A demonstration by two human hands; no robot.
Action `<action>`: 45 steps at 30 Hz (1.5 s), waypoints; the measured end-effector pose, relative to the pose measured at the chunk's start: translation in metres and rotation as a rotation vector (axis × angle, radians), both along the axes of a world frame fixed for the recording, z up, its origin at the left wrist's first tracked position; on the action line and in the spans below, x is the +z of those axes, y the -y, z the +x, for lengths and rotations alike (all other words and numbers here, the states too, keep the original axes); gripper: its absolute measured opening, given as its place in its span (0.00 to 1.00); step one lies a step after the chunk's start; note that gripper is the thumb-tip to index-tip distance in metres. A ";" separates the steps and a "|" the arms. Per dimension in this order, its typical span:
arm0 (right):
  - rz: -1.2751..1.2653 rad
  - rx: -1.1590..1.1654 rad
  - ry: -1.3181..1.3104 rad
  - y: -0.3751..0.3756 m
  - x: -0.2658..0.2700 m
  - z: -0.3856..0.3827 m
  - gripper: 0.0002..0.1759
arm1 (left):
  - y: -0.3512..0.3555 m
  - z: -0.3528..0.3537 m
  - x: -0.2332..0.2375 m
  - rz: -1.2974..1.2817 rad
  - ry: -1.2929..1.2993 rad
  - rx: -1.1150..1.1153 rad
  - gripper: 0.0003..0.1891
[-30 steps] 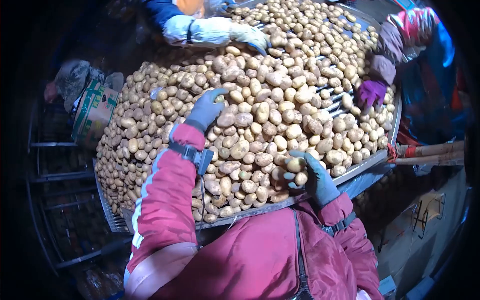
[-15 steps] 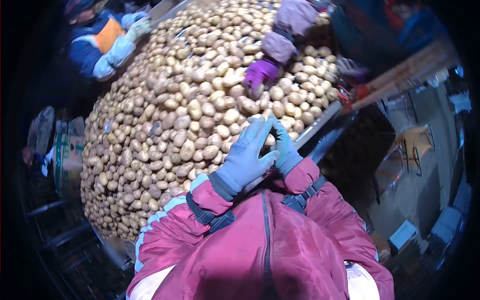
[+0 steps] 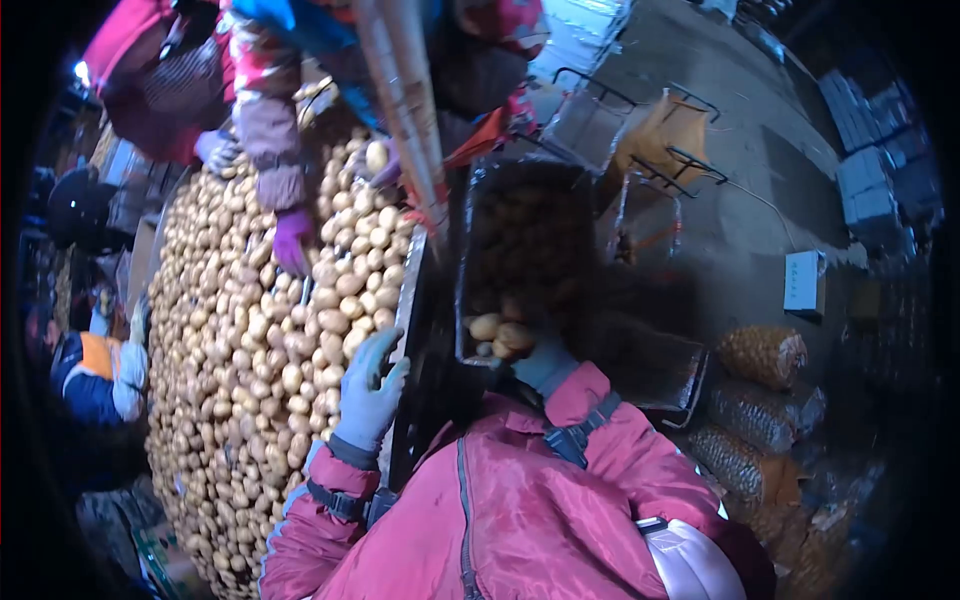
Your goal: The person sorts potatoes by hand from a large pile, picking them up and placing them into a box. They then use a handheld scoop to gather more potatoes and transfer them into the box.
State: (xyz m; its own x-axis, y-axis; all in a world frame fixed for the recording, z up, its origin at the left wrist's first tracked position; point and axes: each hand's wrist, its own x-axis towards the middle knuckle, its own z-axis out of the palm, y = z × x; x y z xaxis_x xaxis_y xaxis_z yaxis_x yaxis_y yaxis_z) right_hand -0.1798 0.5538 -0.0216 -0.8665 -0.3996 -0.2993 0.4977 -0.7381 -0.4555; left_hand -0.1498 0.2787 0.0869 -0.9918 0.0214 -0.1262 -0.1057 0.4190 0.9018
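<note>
Hands parted: right hand [image 3: 543,362] shifted with potatoes [image 3: 500,336] to dark crate [image 3: 525,240]; left hand [image 3: 368,395] placed against table edge [image 3: 411,295].

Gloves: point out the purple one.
The co-worker's glove resting on the potato heap, below a pinkish sleeve. The wearer's left hand and right hand, which holds potatoes, wear grey-blue gloves.
</note>
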 end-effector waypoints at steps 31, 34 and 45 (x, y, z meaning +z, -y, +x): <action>0.158 0.854 0.079 0.141 0.033 -0.026 0.27 | 0.184 0.098 0.009 -0.732 -0.099 0.646 0.24; 0.302 0.926 0.117 0.165 0.046 -0.014 0.29 | 0.310 0.148 -0.026 -1.105 -0.091 0.795 0.26; 0.381 0.934 0.129 0.216 0.068 -0.008 0.28 | 0.434 0.078 0.003 -0.834 0.406 1.145 0.39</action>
